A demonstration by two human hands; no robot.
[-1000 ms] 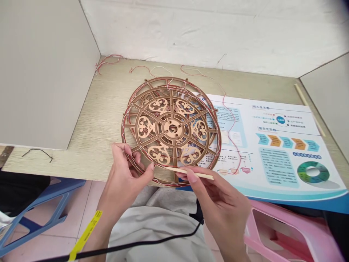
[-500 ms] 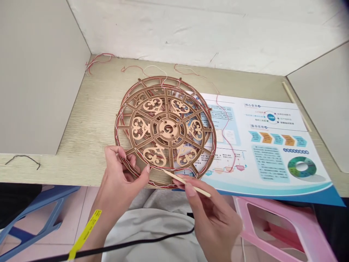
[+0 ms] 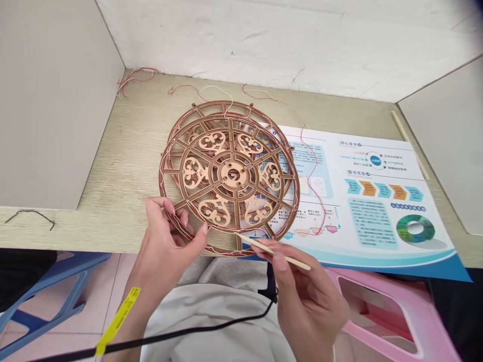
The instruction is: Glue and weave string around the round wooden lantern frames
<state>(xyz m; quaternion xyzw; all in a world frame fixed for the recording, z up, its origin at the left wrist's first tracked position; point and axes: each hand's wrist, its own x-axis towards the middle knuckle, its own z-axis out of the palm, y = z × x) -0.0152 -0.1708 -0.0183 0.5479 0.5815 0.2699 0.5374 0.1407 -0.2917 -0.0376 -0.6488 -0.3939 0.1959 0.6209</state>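
Observation:
A brown openwork wheel frame (image 3: 234, 173) with scroll ornaments lies tilted over a second similar frame (image 3: 211, 105), overhanging the near table edge. My left hand (image 3: 169, 241) grips its lower left rim, fingers underneath and thumb on top. In my right hand (image 3: 305, 291) is a thin pale wooden stick (image 3: 279, 253), held like a pencil. The stick's tip touches or nearly touches the red and white wires (image 3: 222, 230) along the frame's lower ring. More of this wire runs around the rim and trails off behind.
A printed poster (image 3: 377, 211) lies under the frames at right. Loose wires (image 3: 136, 78) lie in the back left corner, a black wire piece (image 3: 30, 213) at far left, another stick (image 3: 409, 143) at right. Panels stand on both sides. A black cable (image 3: 196, 329) crosses my lap.
My right hand and the stick have moved right along the lower ring, the tip shifting right with them. My left hand keeps its grip on the rim.

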